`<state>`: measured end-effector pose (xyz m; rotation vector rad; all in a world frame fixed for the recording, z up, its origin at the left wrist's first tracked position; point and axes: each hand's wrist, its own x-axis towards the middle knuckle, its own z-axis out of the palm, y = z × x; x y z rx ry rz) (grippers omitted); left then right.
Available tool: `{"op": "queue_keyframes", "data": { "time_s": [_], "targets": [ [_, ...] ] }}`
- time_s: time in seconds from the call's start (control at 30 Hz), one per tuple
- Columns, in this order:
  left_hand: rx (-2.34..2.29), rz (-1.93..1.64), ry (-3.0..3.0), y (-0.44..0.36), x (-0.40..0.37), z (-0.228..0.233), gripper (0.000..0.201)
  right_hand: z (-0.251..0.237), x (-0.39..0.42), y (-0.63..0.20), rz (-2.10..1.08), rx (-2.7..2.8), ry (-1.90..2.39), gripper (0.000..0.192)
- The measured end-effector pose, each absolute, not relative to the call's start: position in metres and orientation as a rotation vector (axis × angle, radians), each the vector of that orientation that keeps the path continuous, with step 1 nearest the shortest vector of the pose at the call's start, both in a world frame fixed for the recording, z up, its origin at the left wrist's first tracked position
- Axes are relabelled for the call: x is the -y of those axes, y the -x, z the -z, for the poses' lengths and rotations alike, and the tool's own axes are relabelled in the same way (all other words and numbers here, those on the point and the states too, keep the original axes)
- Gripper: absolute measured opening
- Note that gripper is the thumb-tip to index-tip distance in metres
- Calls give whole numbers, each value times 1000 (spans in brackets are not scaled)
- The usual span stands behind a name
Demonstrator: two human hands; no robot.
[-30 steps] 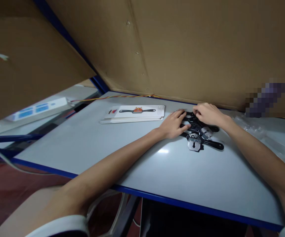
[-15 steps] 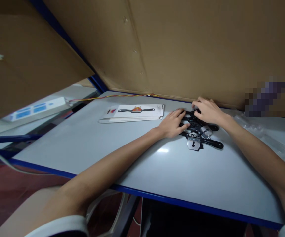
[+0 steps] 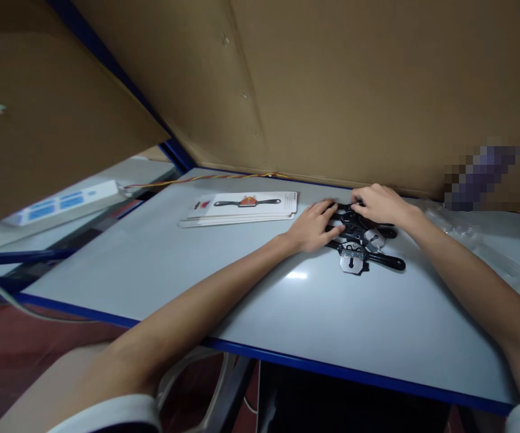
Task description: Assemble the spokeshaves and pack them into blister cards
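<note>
Working on black spokeshaves [image 3: 354,233], bunched on the desk [image 3: 314,325] to the right of the card stack [image 3: 244,205]. Exact count unclear, partly covered. Front spokeshave [image 3: 352,257] nearer the wearer than the card stack, silver blade plate showing, handle pointing away from the card stack.

Left hand [image 3: 314,226]: spread, fingers apart, laid over the spokeshave ends closest to the card stack. Seemingly steadying; no closed grip visible. Right hand [image 3: 378,203]: farther right of the card stack, curled, thumb and fingertips close together at the rearmost spokeshave, about level with the card stack. Pinching or only touching, can't tell; fingertips partly hidden.

Just changed: right fingers raised and looser half a second ago, now lowered and bunched again at the same spot. Left hand unmoved, likewise the spokeshaves and card stack. Probably means small repeated adjusting at the rearmost spokeshave, still mid-handling, nothing visibly shifted so far.

Also: clear plastic packaging [image 3: 489,249], far right of the card stack; red-yellow wire [image 3: 223,177] behind it.
</note>
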<state>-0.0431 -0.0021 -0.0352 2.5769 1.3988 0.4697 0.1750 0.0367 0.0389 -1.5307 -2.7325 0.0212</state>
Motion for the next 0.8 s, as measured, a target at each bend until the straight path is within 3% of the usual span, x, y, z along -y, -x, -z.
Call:
{"op": "queue_keyframes", "data": {
  "time_s": [0.2,0.37,0.53,0.8],
  "targets": [
    [-1412,-458,-2571,43,2,35,77,-29,-40,-174,-78,2743,1425,23],
    [-1413,-457,-2572,44,2,35,77,-27,-42,-177,-14,2711,1339,48],
    [-1409,-474,-2577,45,1,37,76,-30,-39,-175,-90,2700,1492,32],
    [-1416,-452,-2580,44,2,35,79,-21,-44,-175,-72,2685,1322,14]
  ]
}}
